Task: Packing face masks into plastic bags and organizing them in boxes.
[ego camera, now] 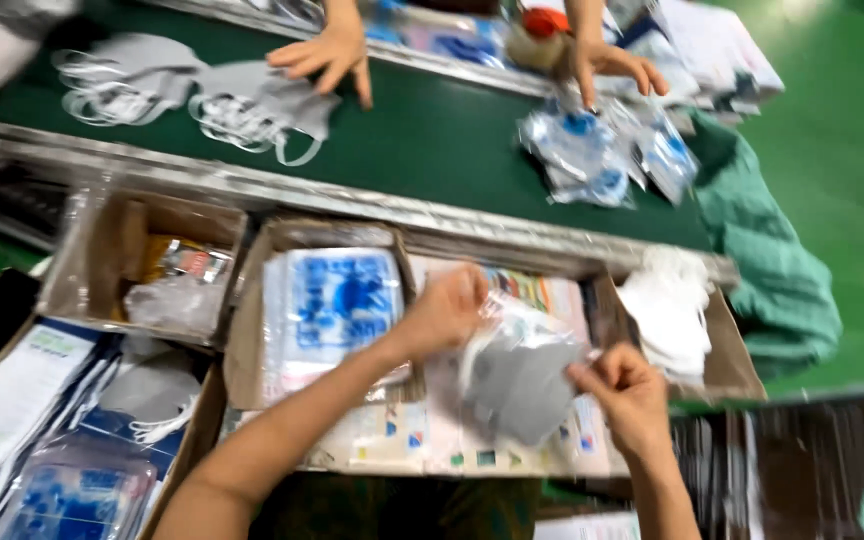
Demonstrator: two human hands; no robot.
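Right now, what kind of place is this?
Probably a packing line: a green conveyor belt carries grey masks, cardboard boxes hold printed bags, and the left hand holds a bagged mask.

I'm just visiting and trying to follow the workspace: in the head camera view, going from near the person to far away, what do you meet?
Right hand and left hand holding a grey mask in a clear bag → cardboard box of blue-printed packets → metal rail → green belt → another person's hands.
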